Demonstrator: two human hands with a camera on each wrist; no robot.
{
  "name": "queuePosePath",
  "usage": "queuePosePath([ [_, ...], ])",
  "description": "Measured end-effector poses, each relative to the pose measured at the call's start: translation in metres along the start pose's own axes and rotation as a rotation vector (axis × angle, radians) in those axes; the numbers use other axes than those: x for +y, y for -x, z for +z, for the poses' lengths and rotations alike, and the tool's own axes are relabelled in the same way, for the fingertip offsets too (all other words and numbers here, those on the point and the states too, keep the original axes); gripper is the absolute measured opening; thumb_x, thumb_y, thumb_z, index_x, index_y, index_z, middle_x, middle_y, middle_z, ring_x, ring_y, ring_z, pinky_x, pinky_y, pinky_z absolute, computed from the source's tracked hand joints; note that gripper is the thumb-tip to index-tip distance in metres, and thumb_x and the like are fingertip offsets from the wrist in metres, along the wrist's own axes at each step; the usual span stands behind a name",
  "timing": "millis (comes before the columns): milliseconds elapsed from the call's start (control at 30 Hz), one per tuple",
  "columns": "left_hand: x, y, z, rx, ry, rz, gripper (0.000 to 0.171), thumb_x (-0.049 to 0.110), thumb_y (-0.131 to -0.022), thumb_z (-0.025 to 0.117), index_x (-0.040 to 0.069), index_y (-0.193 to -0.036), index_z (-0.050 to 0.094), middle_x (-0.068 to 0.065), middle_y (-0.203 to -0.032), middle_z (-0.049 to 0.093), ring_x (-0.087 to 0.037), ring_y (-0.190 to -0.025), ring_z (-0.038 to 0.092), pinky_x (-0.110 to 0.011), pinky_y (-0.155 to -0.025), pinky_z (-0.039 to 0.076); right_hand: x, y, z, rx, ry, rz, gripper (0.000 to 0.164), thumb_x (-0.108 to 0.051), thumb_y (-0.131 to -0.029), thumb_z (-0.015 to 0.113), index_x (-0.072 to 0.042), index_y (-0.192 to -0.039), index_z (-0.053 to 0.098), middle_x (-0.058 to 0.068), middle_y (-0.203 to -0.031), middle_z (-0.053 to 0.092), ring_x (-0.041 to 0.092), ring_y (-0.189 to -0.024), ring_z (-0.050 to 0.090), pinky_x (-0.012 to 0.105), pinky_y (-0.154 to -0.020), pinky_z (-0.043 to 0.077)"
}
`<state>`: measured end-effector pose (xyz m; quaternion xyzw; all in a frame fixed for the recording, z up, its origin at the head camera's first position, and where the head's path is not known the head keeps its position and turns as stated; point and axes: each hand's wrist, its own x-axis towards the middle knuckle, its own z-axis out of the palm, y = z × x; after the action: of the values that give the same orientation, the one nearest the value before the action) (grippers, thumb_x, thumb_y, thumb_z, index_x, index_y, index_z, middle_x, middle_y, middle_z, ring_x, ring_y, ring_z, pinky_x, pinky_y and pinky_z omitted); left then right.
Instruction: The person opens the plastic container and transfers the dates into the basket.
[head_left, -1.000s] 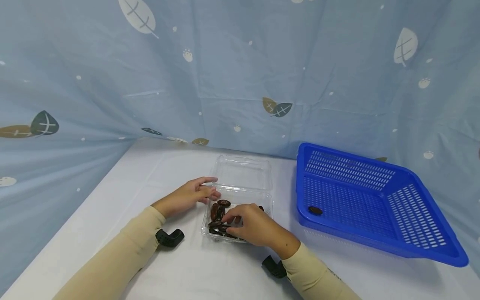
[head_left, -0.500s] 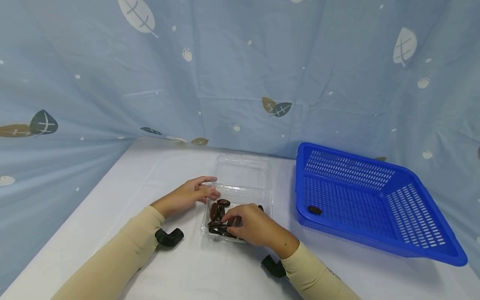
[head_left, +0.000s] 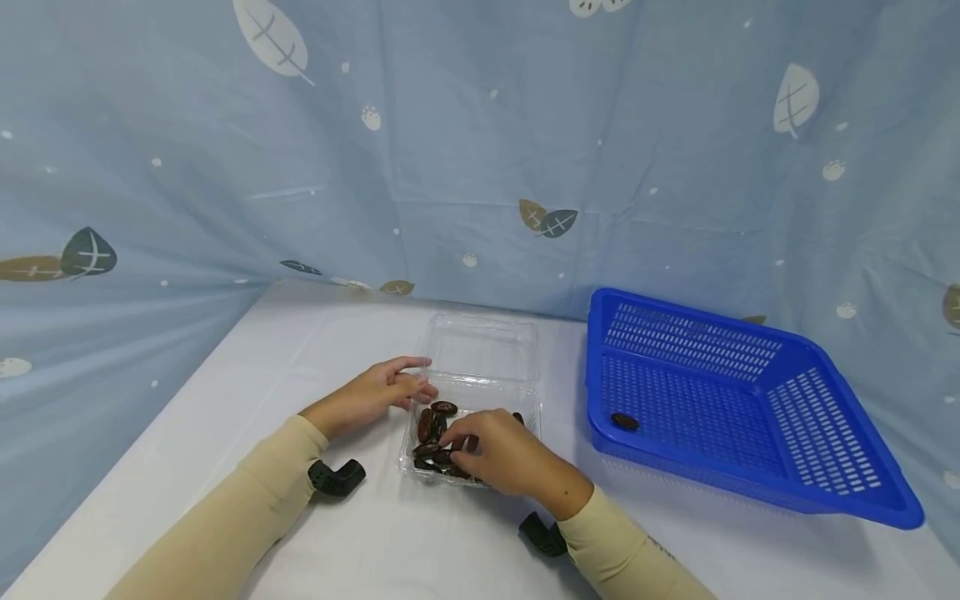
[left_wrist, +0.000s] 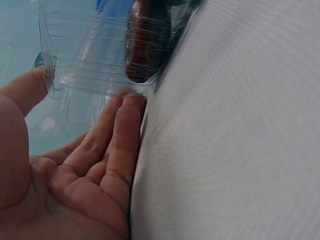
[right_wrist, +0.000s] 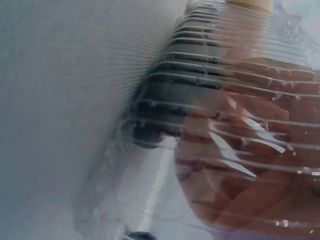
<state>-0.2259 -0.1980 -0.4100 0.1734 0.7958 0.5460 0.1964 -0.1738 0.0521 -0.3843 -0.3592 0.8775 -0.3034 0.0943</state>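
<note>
Several dark brown dates [head_left: 425, 426] lie in a clear plastic clamshell box [head_left: 406, 467], its lid [head_left: 480, 348] folded back. My left hand [head_left: 372, 394] is at the box's far left corner. In the left wrist view its thumb touches the plastic and its other fingers [left_wrist: 127, 127] lie fairly straight beside the box, low by the table. My right hand [head_left: 501, 450] reaches into the box with bent fingers, thumb and index finger close to the dates. Whether it pinches a date is hidden; the right wrist view shows it only blurred, through the ribbed plastic wall [right_wrist: 165, 145].
A blue perforated basket [head_left: 697, 467] stands on the white table at the right, with one date [head_left: 625, 422] inside near its left end. A blue leaf-print cloth [head_left: 450, 167] hangs behind the table. Black curved devices [head_left: 337, 478] are at both wrists.
The head view has shifted slightly. My hands have kept nearly the same places at the box; a date beside my right fingertips looks slightly turned.
</note>
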Motion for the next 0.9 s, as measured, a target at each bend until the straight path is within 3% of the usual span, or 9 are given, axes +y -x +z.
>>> queuePosePath([
  [333, -0.001, 0.0, 0.004, -0.003, 0.024, 0.009, 0.058, 0.031, -0.107, 0.047, 0.002, -0.154, 0.03, -0.021, -0.132, 0.065, -0.032, -0.124, 0.062, -0.038, -0.1, 0.053, -0.007, 0.006, -0.01, 0.135, 0.039, -0.072, 0.015, -0.01, -0.091, 0.073, -0.014, -0.105, 0.077, -0.003, -0.098, 0.075, 0.006, -0.084, 0.064, 0.02, -0.072, 0.054],
  [667, -0.004, -0.002, 0.005, 0.016, 0.014, -0.017, 0.058, 0.035, -0.107, 0.048, 0.007, -0.155, 0.031, -0.016, -0.131, 0.067, -0.027, -0.122, 0.064, -0.037, -0.1, 0.053, -0.006, 0.034, -0.055, 0.433, 0.042, -0.263, 0.023, -0.003, -0.087, 0.076, -0.012, -0.107, 0.076, 0.0, -0.098, 0.075, 0.012, -0.085, 0.065, 0.027, -0.069, 0.058],
  [767, -0.002, -0.001, 0.002, 0.019, 0.014, -0.01, 0.058, 0.035, -0.107, 0.048, 0.007, -0.154, 0.032, -0.015, -0.13, 0.067, -0.027, -0.122, 0.063, -0.038, -0.1, 0.053, 0.0, 0.045, -0.07, 0.509, 0.053, -0.256, 0.025, 0.0, -0.084, 0.077, -0.011, -0.106, 0.076, -0.001, -0.098, 0.075, 0.01, -0.085, 0.064, 0.026, -0.07, 0.057],
  [900, -0.001, -0.001, 0.001, 0.012, 0.022, 0.0, 0.058, 0.034, -0.107, 0.048, 0.006, -0.154, 0.032, -0.016, -0.13, 0.067, -0.028, -0.123, 0.063, -0.037, -0.099, 0.053, 0.012, 0.063, -0.087, 0.58, 0.094, -0.168, 0.029, 0.004, -0.082, 0.078, -0.012, -0.106, 0.077, -0.003, -0.094, 0.073, 0.007, -0.083, 0.062, 0.025, -0.067, 0.054],
])
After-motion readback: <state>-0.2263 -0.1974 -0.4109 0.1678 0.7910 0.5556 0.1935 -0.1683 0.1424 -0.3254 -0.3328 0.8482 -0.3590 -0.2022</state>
